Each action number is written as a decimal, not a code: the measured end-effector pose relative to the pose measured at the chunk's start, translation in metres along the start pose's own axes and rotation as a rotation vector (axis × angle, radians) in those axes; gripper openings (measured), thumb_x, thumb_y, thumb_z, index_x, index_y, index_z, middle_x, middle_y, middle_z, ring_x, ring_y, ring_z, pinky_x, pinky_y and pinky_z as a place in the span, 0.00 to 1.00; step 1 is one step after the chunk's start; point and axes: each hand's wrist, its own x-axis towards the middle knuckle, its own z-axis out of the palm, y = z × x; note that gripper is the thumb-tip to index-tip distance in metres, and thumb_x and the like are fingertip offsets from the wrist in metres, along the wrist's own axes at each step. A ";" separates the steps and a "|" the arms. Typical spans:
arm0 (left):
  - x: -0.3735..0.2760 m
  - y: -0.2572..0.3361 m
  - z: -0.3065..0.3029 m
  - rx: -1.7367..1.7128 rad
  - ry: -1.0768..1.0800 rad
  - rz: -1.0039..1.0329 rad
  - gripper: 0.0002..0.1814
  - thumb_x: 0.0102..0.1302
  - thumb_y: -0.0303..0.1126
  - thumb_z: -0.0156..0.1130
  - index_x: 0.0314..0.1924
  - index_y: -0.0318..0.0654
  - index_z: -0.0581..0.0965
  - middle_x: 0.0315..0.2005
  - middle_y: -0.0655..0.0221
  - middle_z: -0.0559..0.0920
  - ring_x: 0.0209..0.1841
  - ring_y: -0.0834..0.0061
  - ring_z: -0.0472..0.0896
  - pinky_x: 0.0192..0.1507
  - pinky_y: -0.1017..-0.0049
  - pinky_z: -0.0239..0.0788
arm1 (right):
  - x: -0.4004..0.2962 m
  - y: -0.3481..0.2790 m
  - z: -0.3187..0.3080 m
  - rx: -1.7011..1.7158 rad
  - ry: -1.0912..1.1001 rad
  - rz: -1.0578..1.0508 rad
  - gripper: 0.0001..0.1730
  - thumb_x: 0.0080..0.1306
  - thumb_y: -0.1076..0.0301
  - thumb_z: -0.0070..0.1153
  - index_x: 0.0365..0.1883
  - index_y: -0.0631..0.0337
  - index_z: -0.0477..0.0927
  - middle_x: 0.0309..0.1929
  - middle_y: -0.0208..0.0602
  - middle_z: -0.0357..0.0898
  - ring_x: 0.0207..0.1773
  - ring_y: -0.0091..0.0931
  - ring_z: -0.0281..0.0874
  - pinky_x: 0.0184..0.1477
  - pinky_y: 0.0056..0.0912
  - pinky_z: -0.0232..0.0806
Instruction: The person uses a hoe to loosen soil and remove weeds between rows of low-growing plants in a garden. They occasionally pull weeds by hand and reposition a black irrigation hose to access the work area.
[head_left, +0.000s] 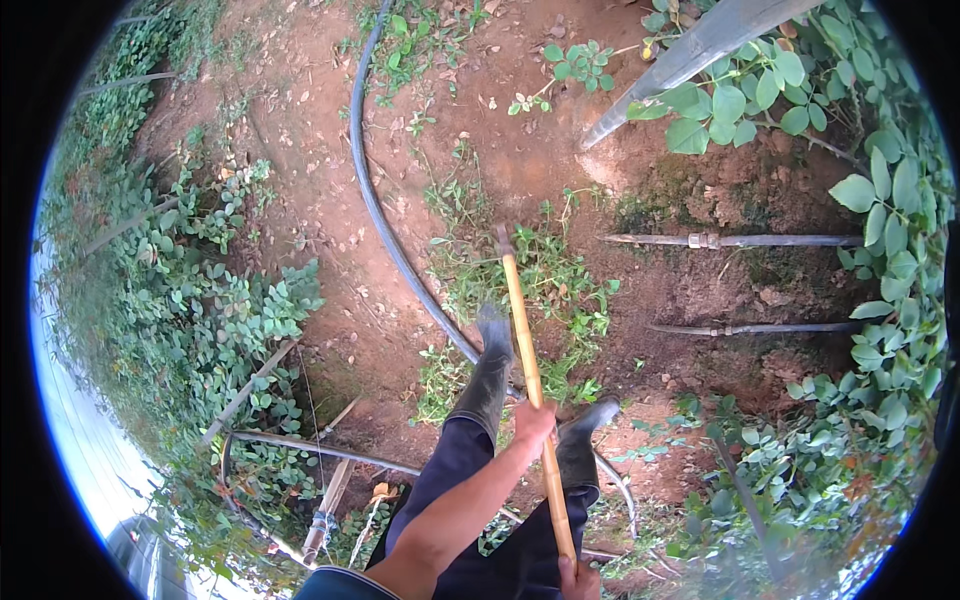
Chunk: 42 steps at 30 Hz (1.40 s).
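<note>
My left hand is wrapped around the middle of a bamboo handle. Lower down, near the picture's bottom edge, my right hand grips the same handle close to its rear end. The handle slants away from me to a dark metal socket, which is among low green weeds. It looks like a hoe, but its blade is hard to make out there. My rubber boots stand on either side of the handle, the left one farther forward at the edge of the weeds.
A black hose curves along the reddish soil and passes by my left boot. Two thin pipes jut from the right. A grey post stands at upper right. Leafy shrubs line both sides, with wooden stakes at lower left.
</note>
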 end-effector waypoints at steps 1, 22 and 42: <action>-0.010 -0.010 -0.001 -0.048 -0.036 -0.060 0.10 0.63 0.28 0.57 0.26 0.31 0.70 0.12 0.68 0.70 0.09 0.75 0.69 0.08 0.70 0.59 | -0.019 0.018 -0.007 -0.113 -0.032 -0.095 0.27 0.70 0.46 0.48 0.55 0.60 0.72 0.18 0.48 0.74 0.16 0.35 0.73 0.17 0.41 0.62; 0.041 0.074 -0.004 -0.165 -0.044 0.099 0.09 0.62 0.30 0.58 0.28 0.36 0.68 0.11 0.73 0.65 0.08 0.76 0.64 0.10 0.70 0.57 | 0.089 -0.037 0.013 0.079 0.036 0.042 0.26 0.67 0.52 0.55 0.21 0.67 0.73 0.15 0.57 0.70 0.19 0.50 0.73 0.22 0.47 0.62; 0.097 0.048 0.024 -0.219 -0.076 0.051 0.10 0.60 0.28 0.58 0.23 0.39 0.68 0.11 0.73 0.65 0.09 0.75 0.63 0.11 0.69 0.56 | 0.136 0.016 0.028 -0.205 0.051 0.152 0.30 0.65 0.43 0.53 0.22 0.65 0.74 0.19 0.58 0.75 0.25 0.54 0.76 0.28 0.56 0.67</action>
